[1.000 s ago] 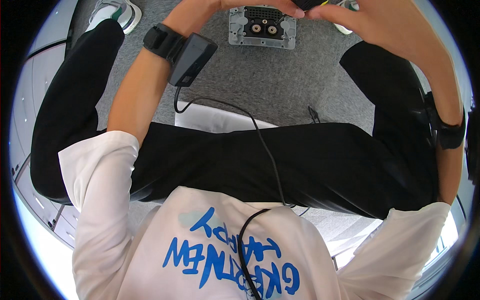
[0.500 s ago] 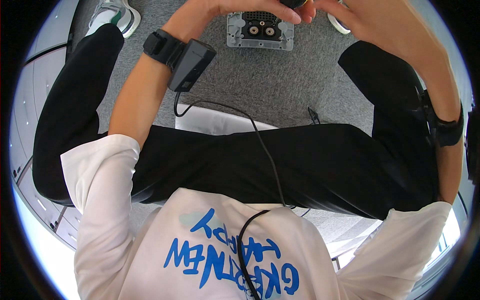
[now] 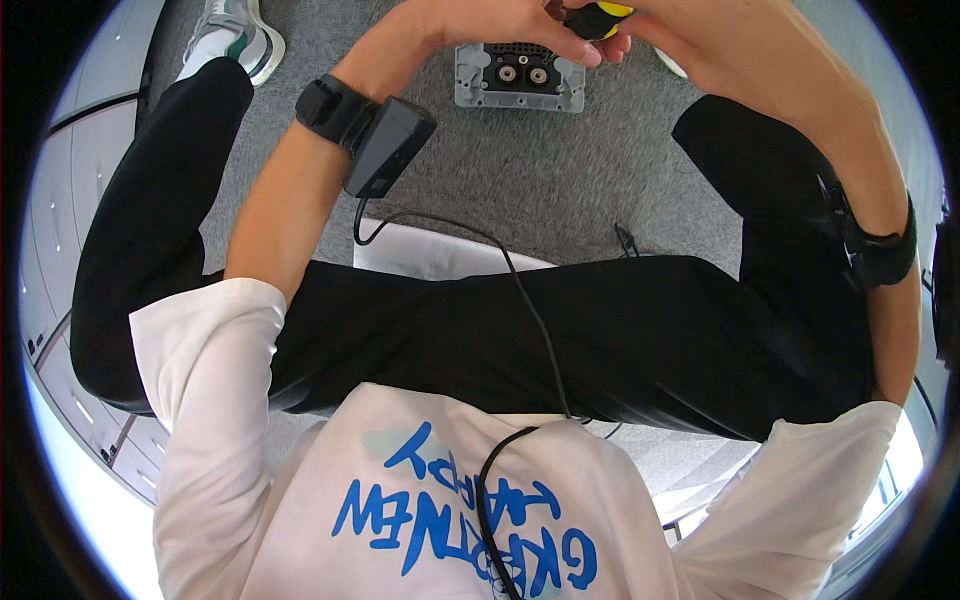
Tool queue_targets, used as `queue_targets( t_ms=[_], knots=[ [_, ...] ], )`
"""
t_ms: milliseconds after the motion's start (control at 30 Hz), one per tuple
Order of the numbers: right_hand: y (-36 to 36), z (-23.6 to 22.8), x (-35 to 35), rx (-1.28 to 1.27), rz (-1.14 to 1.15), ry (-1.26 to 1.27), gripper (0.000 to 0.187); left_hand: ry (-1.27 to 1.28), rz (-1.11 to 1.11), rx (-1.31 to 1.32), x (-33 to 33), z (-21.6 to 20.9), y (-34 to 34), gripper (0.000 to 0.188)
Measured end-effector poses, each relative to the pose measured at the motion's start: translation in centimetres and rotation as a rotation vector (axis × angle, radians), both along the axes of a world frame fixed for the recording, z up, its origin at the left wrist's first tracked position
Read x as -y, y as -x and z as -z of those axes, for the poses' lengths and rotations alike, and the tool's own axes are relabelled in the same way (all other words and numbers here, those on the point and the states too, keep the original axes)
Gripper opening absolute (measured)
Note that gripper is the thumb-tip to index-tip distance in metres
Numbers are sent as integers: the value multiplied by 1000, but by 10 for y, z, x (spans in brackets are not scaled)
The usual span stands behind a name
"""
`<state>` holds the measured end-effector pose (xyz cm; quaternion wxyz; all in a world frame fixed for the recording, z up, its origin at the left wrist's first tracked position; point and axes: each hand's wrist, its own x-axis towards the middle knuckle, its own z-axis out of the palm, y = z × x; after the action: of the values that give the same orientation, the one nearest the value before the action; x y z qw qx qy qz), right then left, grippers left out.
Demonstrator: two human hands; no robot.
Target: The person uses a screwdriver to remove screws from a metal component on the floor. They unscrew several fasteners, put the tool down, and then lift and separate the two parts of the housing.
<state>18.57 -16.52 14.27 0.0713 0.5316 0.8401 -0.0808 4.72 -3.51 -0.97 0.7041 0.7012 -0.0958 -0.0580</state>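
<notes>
At the top edge, both hands meet around a black-and-yellow handle (image 3: 596, 20) that looks like a screwdriver's. My right hand (image 3: 690, 30) is closed on it, with fingertips curled beneath. My left hand (image 3: 505, 22) comes from the other side, its thumb stretched along the near side of the handle and its fingers against it. The tool's shaft is hidden. Below and behind my left hand, a grey rectangular housing (image 3: 520, 101) lies on the carpet. Two round metal-centred fittings (image 3: 523, 74) show on its black inner face; its far part is cut off or covered.
Grey carpet (image 3: 600, 160) lies between my spread legs. A black box (image 3: 390, 145) is strapped to my left wrist, its cable (image 3: 530, 290) running over my lap. A black strap (image 3: 885, 255) circles my right forearm. Pale cabinets (image 3: 70, 190) line the left side.
The view has shifted slightly, so the housing and my hands appear lower. More of the handle's yellow part now shows between my hands, which stay together around it.
</notes>
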Motion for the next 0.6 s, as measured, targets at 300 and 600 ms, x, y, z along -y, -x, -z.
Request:
queue_targets(
  t_ms=[300,600],
  knots=[
    [6,1,4,-55,79,78,26,-76,-56,41,3,-2,2,31],
    [7,-2,2,232,146,85,26,-177,-166,103,10,4,2,44]
  ],
)
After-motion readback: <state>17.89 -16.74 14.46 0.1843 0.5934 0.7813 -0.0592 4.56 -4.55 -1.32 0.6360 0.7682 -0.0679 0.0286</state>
